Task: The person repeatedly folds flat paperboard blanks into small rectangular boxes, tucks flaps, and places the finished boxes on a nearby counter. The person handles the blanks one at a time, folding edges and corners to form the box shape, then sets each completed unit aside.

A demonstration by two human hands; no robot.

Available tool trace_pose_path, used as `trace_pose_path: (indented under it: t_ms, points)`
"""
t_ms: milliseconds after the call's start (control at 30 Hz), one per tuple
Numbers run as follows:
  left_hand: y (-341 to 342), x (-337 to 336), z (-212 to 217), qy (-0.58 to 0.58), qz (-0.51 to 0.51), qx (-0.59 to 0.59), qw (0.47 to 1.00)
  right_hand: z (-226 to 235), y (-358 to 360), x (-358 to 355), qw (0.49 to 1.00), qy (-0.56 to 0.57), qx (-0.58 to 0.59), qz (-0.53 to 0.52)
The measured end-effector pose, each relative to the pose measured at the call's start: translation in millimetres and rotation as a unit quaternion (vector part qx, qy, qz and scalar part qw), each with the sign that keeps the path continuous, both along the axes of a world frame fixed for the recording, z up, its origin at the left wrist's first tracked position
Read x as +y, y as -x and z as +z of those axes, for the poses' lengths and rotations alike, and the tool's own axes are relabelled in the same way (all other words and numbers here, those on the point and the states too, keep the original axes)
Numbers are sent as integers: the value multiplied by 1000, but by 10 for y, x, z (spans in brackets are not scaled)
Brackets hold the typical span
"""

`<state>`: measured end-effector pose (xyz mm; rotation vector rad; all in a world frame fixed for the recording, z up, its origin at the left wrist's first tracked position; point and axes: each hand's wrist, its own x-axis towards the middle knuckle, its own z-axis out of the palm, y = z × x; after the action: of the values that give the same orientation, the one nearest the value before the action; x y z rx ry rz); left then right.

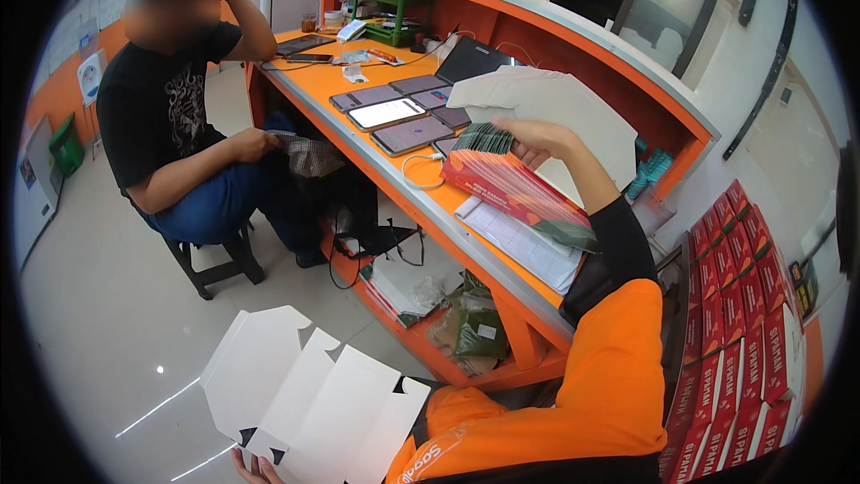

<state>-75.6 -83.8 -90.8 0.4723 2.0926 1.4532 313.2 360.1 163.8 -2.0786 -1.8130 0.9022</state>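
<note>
My left hand (255,469), mostly cut off by the lower edge, grips a white unfolded cardboard box blank (336,408) from beneath. The blank lies across my lap, its creased panels and notched tabs spread toward the floor. On the desk, my right hand (537,139) reaches over a stack of flat red-and-green printed cardboard pieces (515,184) and closes its fingers on the far green end. How many pieces it grips is hidden. Behind that hand leans a large white cardboard blank (573,112).
Several phones (387,112) and a laptop (470,58) occupy the orange desk (313,81). Papers (524,242) lie under the stack. Finished red boxes (739,332) are piled at right. A seated person (175,108) holds a checked bag at left. Packets fill the lower shelf (479,327).
</note>
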Motion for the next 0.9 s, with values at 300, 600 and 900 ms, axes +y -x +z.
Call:
trace_pose_path:
  t_ms: [300,600,900]
  points:
    - [-26,-54,-1,-15,18,-8,1000,-305,419,-1051,921,-222,-312,65]
    - [-17,-39,33,-6,-2,-17,1000,-558,397,-864,895,-337,-283,78]
    - [-173,11,-4,-8,9,-29,999,-619,310,-602,867,-382,-289,136]
